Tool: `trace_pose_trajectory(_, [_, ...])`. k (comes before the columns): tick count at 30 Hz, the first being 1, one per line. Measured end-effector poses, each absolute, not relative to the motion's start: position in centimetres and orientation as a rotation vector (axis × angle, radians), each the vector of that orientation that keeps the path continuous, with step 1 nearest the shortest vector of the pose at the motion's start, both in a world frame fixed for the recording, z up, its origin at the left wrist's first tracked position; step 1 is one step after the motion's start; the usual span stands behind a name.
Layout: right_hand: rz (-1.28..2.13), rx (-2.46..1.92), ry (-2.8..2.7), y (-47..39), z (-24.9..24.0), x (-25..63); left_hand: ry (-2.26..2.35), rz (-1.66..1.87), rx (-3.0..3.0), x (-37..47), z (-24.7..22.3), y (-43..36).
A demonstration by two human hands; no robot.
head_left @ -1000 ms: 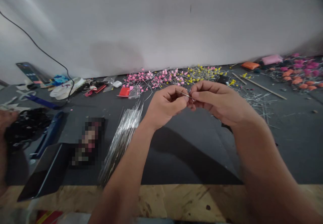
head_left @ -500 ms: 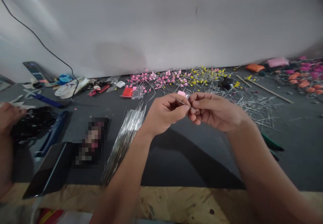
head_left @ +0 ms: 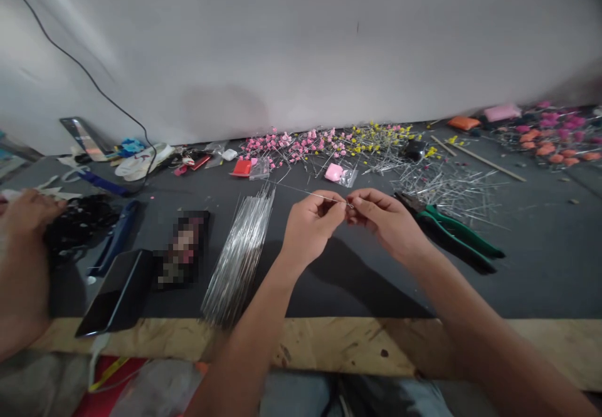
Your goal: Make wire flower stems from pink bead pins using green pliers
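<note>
Between my fingertips runs a thin metal wire (head_left: 301,189), stretching out to the left over the dark tabletop. My left hand (head_left: 313,226) pinches it near its right end. At that end my right hand (head_left: 388,219) closes thumb and fingers on the tip, where a small bend or loop shows. A bundle of straight silver wires (head_left: 239,248) lies to the left of my left forearm. Green-handled pliers (head_left: 454,232) rest just right of my right hand. Behind my hands sits a pink clay-like block (head_left: 335,172) by a clear wrapper.
Wires with pink tips (head_left: 301,146) and yellow tips (head_left: 383,135) lie along the wall. Loose wires (head_left: 451,188) spread at right, near orange-tipped ones (head_left: 548,146). At left are a dark phone-like device (head_left: 115,291) and another person's hand (head_left: 32,210) by black material (head_left: 79,226).
My hands have come slightly lower in view, and more of the wire shows to the left. The pliers and pink block, mostly covered before, are now visible. The view has shifted.
</note>
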State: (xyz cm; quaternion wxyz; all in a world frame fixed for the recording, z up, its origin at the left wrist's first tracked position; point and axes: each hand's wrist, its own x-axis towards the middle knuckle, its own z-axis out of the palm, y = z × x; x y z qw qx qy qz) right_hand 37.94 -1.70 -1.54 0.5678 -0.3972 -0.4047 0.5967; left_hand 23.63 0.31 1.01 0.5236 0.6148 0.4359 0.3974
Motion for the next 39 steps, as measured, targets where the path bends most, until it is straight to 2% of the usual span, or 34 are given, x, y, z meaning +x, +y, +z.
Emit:
trace_pose_trajectory(4, [1.096,-1.139,-1.123,-2.0,-2.3,37.9,1.169,0.938,1.545,24.5,0.1,0.3])
trace_pose_trajectory(8, [0.949,-1.272,-1.234,-2.1,-3.4,38.0,1.266,0.913,1.616,25.0,-0.8,0.2])
trace_pose_trajectory(23, [0.852,-1.528,-1.251,-2.4,-5.2,37.8,1.128,0.622,1.478,25.1,-2.8,2.6])
trace_pose_trajectory(39, [0.796,-1.553,-1.344,-2.2,-6.6,37.3,0.975,0.684,1.107,24.8,-5.3,3.1])
